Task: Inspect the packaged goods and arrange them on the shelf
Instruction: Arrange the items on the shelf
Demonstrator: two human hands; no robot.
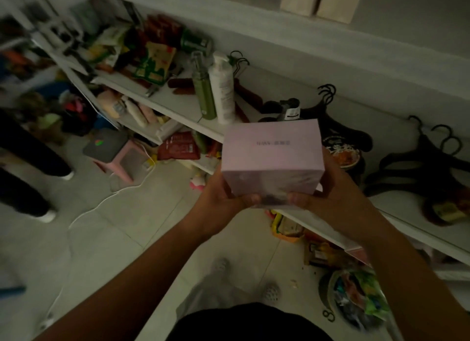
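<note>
A pale pink box [272,157] is held in front of the white shelf [178,104], raised above the shelf's front edge and kept clear of its surface. The box is gripped from both sides. The left hand [223,201] is cupped against the box's left and lower edge, its fingers hidden beneath and its thumb pressed onto the near face. The right hand [330,195] is wrapped around the right lower corner, with the thumb laid on the near face and the fingers curled behind the right side. Neither hand is spread flat; both are closed firmly enough on the box for it to be carried between them. The top face is turned toward the camera, and small printed lettering is seen on it, too blurred to be read. Beyond the box, on the shelf, a green bottle [204,94] and a white pump bottle [222,89] are stood upright, just beside each other. To the right of the box, black hangers [432,160] are laid on the shelf.
</note>
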